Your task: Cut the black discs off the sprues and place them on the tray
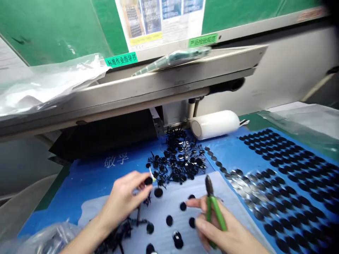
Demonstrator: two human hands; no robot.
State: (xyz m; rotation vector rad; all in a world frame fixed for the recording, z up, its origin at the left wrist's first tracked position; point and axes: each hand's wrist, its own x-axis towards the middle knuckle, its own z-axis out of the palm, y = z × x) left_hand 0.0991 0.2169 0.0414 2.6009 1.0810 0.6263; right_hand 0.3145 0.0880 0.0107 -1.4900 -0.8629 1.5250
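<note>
Between thumb and fingers, my left hand [125, 195] pinches a black disc [148, 181] above the white foam sheet [217, 187]. Green-handled cutting pliers [215, 210] rest in my right hand [225, 225], their jaws pointing up and away. The right index finger reaches out to another black disc [183, 206] on the sheet and seems to touch it. Several more loose discs, such as one [169, 221] between the hands, lie around. Under and beside my left forearm is a heap of black plastic scraps [116, 236], partly hidden by the arm.
A pile of black parts [180, 158] lies at the back of the blue mat [92, 180]. Rows of black discs [299, 165] cover the right side. Behind stands a white roll [215, 124], below a metal shelf [169, 79]. A clear plastic bag [53, 236] is at lower left.
</note>
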